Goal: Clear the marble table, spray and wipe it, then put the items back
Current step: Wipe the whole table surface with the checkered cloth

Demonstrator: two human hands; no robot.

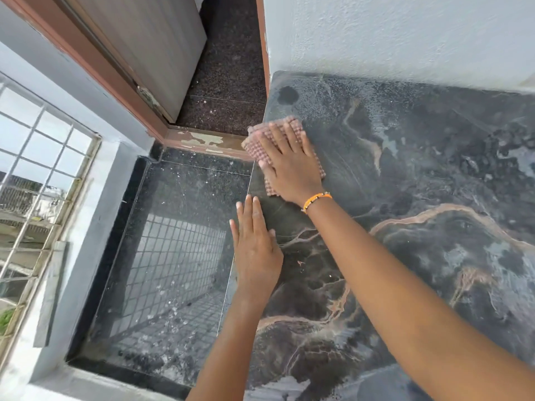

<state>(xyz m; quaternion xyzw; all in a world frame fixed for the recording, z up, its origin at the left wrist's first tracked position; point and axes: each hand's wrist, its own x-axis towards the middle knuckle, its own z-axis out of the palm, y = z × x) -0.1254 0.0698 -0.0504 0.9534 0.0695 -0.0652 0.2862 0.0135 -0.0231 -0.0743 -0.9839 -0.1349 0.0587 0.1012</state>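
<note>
- Right hand (291, 169) lies flat, fingers spread, pressing a pink ribbed cloth (262, 146) onto the table (419, 175) near its far left corner; the cloth overhangs the left edge.
- Left hand (256, 247) rests open, palm down, on the table's left edge, holding nothing.
- An orange bracelet (316, 200) circles the right wrist.
- The dark veined top looks streaky.

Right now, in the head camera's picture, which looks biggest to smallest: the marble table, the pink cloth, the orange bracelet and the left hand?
1. Marble table, by far.
2. Left hand and pink cloth: too close to rank, since the right hand hides much of the cloth.
3. Orange bracelet.
</note>
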